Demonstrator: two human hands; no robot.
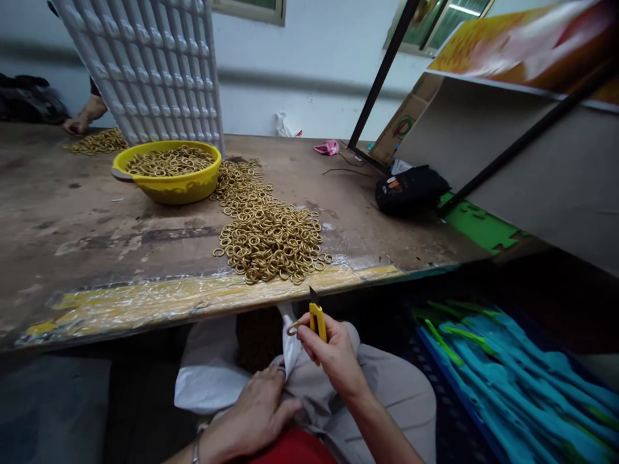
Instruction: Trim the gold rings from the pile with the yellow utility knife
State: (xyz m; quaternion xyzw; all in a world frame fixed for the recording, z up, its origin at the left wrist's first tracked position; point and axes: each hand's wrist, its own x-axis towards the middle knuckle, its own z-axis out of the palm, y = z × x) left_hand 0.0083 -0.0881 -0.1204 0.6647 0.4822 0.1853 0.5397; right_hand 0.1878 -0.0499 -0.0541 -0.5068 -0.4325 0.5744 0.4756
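My right hand point(336, 357) is closed round a yellow box cutter point(317, 322) with its dark blade sticking out at the top. A single gold-coloured ring point(292, 329) is pinched at the fingertips of that hand. Below the table edge, my left hand point(258, 409) lies on my lap with the thumb apart, its fingertips by the edge of a white bag point(210, 374). Brownish contents show in the bag's opening, too dark to make out. On the table in front lies a heap of gold-coloured rings point(273, 238).
A yellow basin point(176, 190) full of rings stands on the wooden table point(97, 225) beside a ribbed white panel point(155, 71). Another person's hand point(84, 116) is by a small ring pile. A black pouch point(411, 188) lies right; turquoise pieces point(512, 367) fill a blue crate.
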